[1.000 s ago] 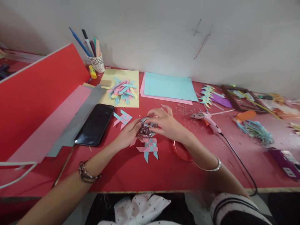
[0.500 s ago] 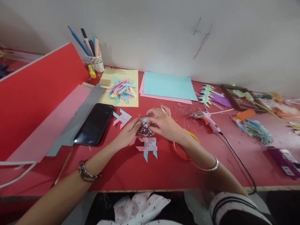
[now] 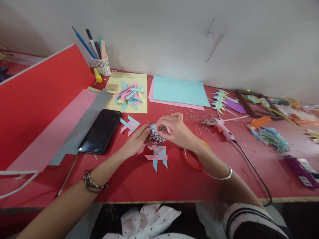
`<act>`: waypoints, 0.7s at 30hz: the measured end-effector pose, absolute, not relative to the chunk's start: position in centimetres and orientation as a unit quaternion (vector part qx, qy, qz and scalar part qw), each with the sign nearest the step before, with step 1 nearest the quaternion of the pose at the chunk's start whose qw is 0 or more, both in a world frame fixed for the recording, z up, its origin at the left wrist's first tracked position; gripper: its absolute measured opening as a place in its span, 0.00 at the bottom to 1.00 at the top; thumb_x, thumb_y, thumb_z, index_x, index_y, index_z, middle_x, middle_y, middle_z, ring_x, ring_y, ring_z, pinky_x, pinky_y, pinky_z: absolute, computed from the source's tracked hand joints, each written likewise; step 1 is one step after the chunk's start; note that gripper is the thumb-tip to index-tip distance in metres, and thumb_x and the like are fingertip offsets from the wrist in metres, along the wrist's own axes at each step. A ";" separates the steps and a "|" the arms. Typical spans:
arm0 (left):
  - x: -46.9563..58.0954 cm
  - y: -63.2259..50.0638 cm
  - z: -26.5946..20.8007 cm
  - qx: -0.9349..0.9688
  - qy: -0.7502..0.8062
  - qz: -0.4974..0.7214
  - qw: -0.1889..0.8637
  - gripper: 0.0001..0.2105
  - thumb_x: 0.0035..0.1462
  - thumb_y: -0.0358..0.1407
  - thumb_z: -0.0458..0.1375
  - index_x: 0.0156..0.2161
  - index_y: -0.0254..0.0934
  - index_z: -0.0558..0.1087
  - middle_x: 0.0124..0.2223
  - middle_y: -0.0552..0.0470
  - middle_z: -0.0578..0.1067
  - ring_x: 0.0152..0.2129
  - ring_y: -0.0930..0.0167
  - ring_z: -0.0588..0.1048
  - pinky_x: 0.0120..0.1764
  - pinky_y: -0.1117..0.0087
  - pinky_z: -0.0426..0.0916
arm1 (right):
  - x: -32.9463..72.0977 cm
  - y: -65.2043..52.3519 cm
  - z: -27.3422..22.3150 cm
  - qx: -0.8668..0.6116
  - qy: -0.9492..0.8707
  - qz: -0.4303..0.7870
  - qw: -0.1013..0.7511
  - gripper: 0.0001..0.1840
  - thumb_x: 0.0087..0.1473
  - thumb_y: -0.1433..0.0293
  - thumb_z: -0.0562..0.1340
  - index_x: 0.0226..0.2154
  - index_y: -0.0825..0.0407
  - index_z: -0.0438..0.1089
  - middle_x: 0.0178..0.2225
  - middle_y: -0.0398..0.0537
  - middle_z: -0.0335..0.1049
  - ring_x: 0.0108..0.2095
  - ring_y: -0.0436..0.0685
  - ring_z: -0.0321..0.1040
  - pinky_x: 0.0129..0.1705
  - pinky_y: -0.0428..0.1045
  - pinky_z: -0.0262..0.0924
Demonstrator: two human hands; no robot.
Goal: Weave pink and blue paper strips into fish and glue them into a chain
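A small round container (image 3: 154, 136), pale with dark-red and black patches, sits in the middle of the desk. My left hand (image 3: 137, 138) grips its left side, thumb at the rim. Over its right side is my right hand (image 3: 174, 130), thumb and forefinger pinched together; what they hold, if anything, is too small to make out. Just in front of the container lies a woven pink and blue paper strip piece (image 3: 159, 154). A similar woven paper piece (image 3: 131, 124) rests left of my left hand.
Behind are a heap of paper strips (image 3: 131, 94) and blue sheets (image 3: 178, 91). A black phone (image 3: 101, 131) lies left. On the right are a pink glue gun (image 3: 223, 127) with its cord, an orange ring (image 3: 190, 161), and a tassel bundle (image 3: 274, 139). A pen cup (image 3: 102, 68) stands behind.
My right hand has lifted slightly and its thumb and forefinger have come together, showing more of the container. My left hand stays at the container's side.
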State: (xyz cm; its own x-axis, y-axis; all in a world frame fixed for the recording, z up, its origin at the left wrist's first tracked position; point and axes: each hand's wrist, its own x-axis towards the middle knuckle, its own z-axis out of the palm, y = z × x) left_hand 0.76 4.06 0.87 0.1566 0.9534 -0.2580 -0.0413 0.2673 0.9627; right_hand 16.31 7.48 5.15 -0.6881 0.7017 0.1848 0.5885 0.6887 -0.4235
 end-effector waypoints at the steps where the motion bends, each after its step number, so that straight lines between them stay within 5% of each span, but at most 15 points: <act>1: 0.8 4.0 0.9 0.443 0.508 0.403 0.619 0.14 0.56 0.36 0.47 0.43 0.34 0.69 0.35 0.50 0.74 0.26 0.72 0.73 0.29 0.71 0.71 | 16.3 7.5 5.2 -0.361 -0.902 0.174 0.164 0.05 0.51 0.73 0.54 0.26 0.51 0.62 0.29 0.39 0.66 0.31 0.48 0.61 0.45 0.51 0.39; 10: 0.6 4.0 0.8 0.407 0.512 0.388 0.649 0.11 0.56 0.36 0.48 0.41 0.34 0.67 0.31 0.53 0.71 0.19 0.74 0.73 0.25 0.72 0.71 | 16.3 7.8 4.9 -0.364 -0.896 0.187 0.174 0.07 0.53 0.74 0.53 0.32 0.49 0.65 0.32 0.40 0.70 0.34 0.49 0.64 0.48 0.53 0.35; 21: 0.7 4.3 0.7 0.397 0.502 0.396 0.658 0.10 0.55 0.34 0.48 0.40 0.34 0.68 0.29 0.54 0.71 0.16 0.76 0.72 0.22 0.74 0.72 | 16.1 8.1 4.0 -0.357 -0.797 0.371 0.315 0.03 0.45 0.74 0.57 0.26 0.53 0.65 0.26 0.41 0.68 0.27 0.46 0.61 0.33 0.46 0.56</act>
State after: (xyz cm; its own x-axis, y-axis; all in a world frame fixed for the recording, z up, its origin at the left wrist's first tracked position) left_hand 0.74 4.27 0.68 0.1824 0.9203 -0.3461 -0.1235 0.3706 0.9205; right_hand 16.10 8.12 3.99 -0.5466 0.8033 0.2364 0.3366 0.4693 -0.8164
